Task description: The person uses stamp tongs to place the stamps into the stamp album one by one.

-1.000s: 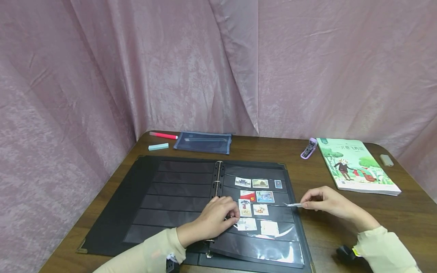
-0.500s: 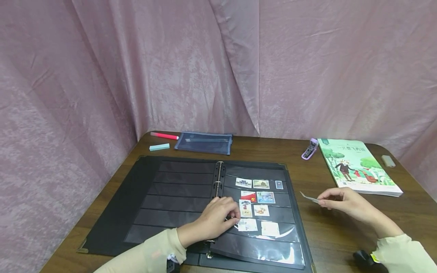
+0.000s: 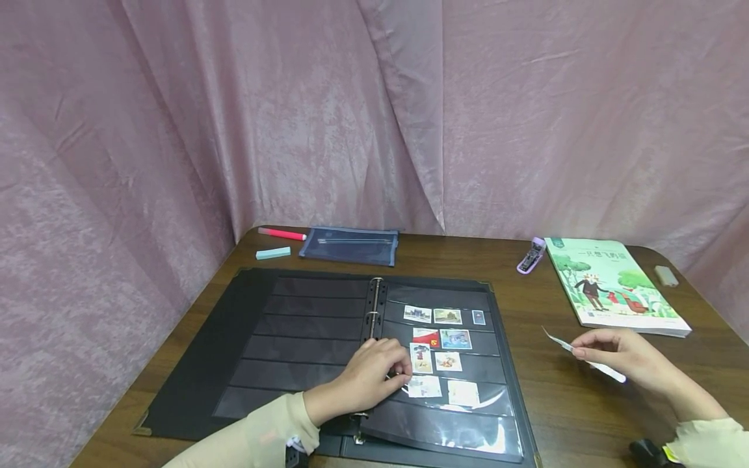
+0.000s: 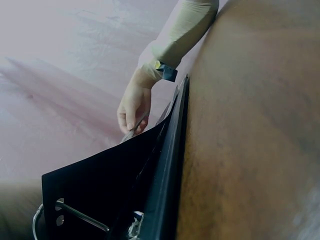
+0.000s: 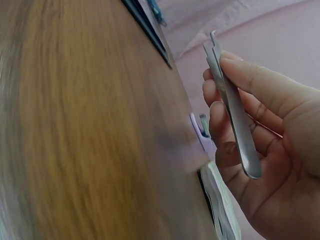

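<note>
My right hand pinches a pair of metal tweezers between thumb and fingers, over the table right of the stamp album. The tweezers' bent tips point up and left in the head view, with nothing between them. My left hand rests on the album near its ring spine, thumb and fingertips bent together beside a pale stamp; I cannot tell if they pinch anything. Several stamps sit in the right page's clear strips, including a red one and a blue one. The left page shows bare black strips.
A green picture book, a purple stapler-like object and a small whitish block lie at the back right. Behind the album are a blue zip pouch, a pink marker and a light-blue bar.
My right hand has moved right with the tweezers, from the page's right edge out over the bare table. The tweezers now show more of their length. My left hand has stayed in place.
</note>
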The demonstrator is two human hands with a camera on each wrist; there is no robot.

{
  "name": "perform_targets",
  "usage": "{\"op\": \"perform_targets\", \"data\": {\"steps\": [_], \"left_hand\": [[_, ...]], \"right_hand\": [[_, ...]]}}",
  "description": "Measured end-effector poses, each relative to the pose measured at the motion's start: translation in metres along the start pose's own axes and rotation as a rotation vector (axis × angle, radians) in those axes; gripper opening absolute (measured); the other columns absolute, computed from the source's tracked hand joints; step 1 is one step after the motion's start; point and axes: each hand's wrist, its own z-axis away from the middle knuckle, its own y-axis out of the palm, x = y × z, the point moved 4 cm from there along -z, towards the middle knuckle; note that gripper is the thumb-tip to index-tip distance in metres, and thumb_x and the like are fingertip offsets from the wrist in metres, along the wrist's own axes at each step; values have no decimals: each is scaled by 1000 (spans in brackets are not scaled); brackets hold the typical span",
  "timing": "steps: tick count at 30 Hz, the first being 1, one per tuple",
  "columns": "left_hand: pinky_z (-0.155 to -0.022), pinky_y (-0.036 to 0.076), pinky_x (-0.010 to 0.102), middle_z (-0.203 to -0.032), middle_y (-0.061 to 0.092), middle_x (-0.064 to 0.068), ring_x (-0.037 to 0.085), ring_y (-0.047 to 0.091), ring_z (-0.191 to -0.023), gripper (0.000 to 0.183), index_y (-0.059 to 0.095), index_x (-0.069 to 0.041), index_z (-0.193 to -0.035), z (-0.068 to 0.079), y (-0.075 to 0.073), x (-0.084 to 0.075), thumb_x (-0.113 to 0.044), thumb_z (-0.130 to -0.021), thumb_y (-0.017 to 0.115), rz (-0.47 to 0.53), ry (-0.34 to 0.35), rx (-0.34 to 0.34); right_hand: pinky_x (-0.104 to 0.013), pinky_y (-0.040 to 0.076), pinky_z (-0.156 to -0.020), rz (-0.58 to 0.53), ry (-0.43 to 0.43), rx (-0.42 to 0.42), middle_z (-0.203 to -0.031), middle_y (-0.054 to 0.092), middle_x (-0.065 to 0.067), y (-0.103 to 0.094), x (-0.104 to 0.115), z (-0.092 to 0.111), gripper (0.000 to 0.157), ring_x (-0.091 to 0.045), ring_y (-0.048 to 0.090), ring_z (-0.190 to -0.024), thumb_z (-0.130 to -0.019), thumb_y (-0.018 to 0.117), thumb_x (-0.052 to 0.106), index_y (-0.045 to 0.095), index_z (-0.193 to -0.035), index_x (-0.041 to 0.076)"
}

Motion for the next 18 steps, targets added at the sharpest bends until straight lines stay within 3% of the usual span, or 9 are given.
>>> {"op": "perform_targets", "data": {"steps": [10,18], "left_hand": [[-68,29,15,-74,48,-15,-2,41,-72,11,56,-27,-77,0,1,0,-26,-79,66,-3,3,-6],[-68,28,16,-74,47,-16,-2,41,-71,11,55,-28,-77,0,1,1,-27,-79,66,-16,-2,-1]], "right_hand": [[-21,37,-53,39,44,-49,-79,64,13,-12,-22,9,16,6,46,-66,-84,59,11,65,-96,2],[-15,42,-60,84,104,-68,-85,66,18,-15,-34,13,23,11,52,-75,-85,60,15,64,-101,-1]]}}
